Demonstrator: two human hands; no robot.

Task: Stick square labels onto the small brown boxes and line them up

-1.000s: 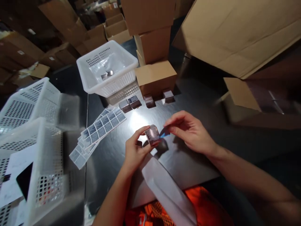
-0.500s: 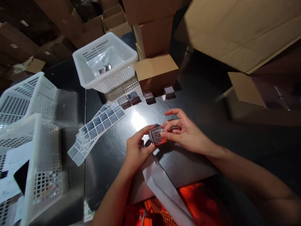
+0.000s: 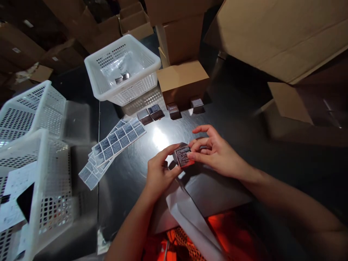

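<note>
My left hand [image 3: 160,173] grips a small dark box [image 3: 183,156] between thumb and fingers, above the metal table near my body. The box's upturned face bears a dark label with fine white print. My right hand [image 3: 210,150] meets the box at its right edge: the thumb lies on the printed face, the middle fingers curl beside it, and the index finger sticks out. Strips of square dark labels [image 3: 119,142] lie fanned on the table to the left. Beyond my hands stand similar small boxes, one [image 3: 174,111] with lettering and another [image 3: 197,106] farther right.
A white plastic basket [image 3: 123,95] with clear bags and small boxes inside stands at the back. Behind the small boxes is a cardboard carton [image 3: 183,76]. More white baskets [image 3: 43,174] hold papers at left. A large carton [image 3: 282,40] looms at upper right.
The view has shifted slightly. Both hands keep the same hold on the small box, and the right thumb stays on its printed face with hardly any movement.
</note>
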